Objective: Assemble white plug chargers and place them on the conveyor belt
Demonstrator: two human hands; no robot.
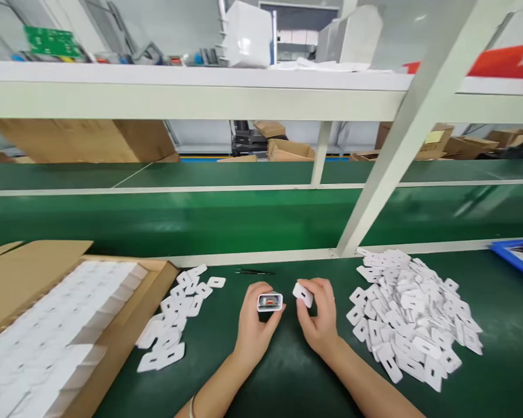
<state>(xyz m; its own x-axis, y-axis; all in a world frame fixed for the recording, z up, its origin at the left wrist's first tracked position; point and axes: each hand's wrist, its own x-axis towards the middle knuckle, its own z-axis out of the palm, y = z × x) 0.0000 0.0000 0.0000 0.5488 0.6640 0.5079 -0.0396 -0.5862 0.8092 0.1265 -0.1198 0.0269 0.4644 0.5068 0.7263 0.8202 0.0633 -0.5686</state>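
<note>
My left hand [253, 325] is closed round a small white housing [269, 302], its open end up and small parts showing inside. In my right hand [322, 319], a white plate [303, 294] with a slot is pinched between thumb and fingers, a short gap to the right of the housing. To the right lies a large heap of similar white plates [414, 313]. A smaller group of white plates [172, 325] is spread on the green table [218, 348] at the left. Beyond my left hand lie dark tweezers [255, 271].
An open cardboard box [126, 325] with rows of white pieces stands at the left. At the right edge is a blue tray [512, 255]. A slanted white post [387, 157] meets the table's back edge, under a raised shelf [192, 101].
</note>
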